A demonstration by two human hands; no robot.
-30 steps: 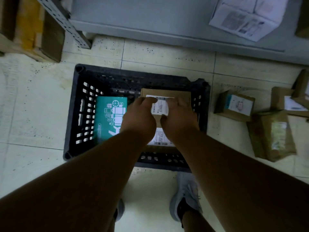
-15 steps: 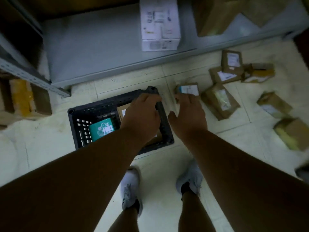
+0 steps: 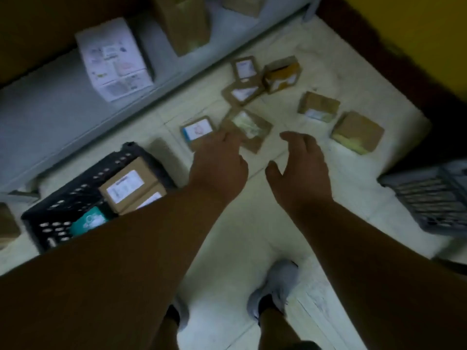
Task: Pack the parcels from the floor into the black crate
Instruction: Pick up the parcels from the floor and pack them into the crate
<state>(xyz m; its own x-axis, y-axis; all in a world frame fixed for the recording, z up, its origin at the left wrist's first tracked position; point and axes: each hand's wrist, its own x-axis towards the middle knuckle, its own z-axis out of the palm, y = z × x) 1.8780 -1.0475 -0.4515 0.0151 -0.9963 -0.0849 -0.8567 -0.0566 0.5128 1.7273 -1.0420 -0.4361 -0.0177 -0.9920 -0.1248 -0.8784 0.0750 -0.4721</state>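
Both my hands, left hand and right hand, reach empty with fingers spread; the crowded parcels risk a fumbled, off-centre grab.

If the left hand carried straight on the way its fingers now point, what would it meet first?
Most likely the brown parcel with the clear taped top: the left hand points up-frame at its near corner. The blue-edged labelled parcel lies just beside that line; depth is unclear.

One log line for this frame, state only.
left hand: open | right hand: open | black crate: part-filled | floor parcels: unpicked
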